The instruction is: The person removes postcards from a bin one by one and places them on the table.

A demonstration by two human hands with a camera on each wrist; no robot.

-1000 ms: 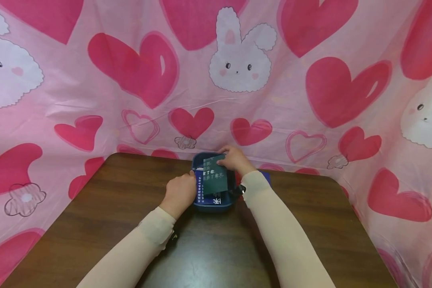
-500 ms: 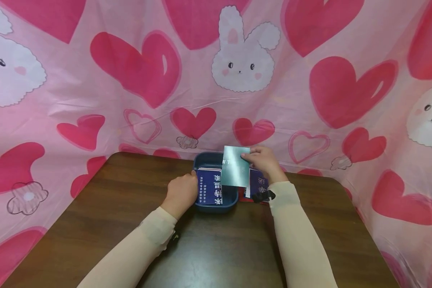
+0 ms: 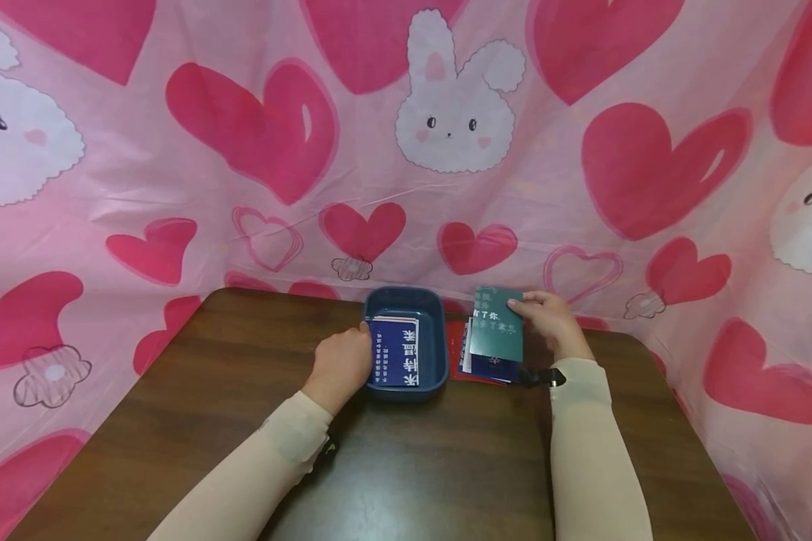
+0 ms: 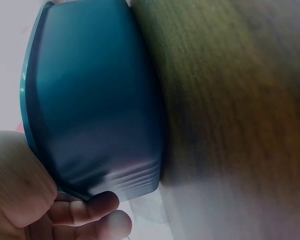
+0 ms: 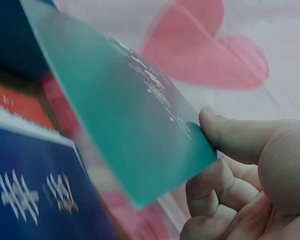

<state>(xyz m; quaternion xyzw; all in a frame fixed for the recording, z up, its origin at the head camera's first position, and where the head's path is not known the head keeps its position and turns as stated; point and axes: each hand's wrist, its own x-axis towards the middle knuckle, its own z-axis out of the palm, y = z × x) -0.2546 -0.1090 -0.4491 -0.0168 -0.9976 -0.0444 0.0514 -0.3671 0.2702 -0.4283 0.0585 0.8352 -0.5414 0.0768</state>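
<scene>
With thumb and fingers my right hand point(image 3: 551, 319) pinches a green card point(image 3: 497, 327) with white lettering by its edge. The card is above a pile of cards on the table, a dark blue card point(image 5: 35, 185) among them. My left hand point(image 3: 343, 361) grips the left rim of a dark blue plastic bin point(image 3: 440, 353). Its fingers point(image 4: 85, 212) curl round the bin's edge in the left wrist view. Inside the bin, towards its left side, lie blue cards point(image 3: 395, 353) with white lettering, stacked on others whose edges show.
A red card point(image 3: 455, 346) sticks out from under the pile, just right of the bin. The brown wooden table point(image 3: 406, 466) ends at a pink cloth point(image 3: 372, 180) with hearts and rabbits hanging behind it.
My right hand has lifted the green card out of the bin and carried it right, over the pile on the table. My left hand has stayed on the bin's rim.
</scene>
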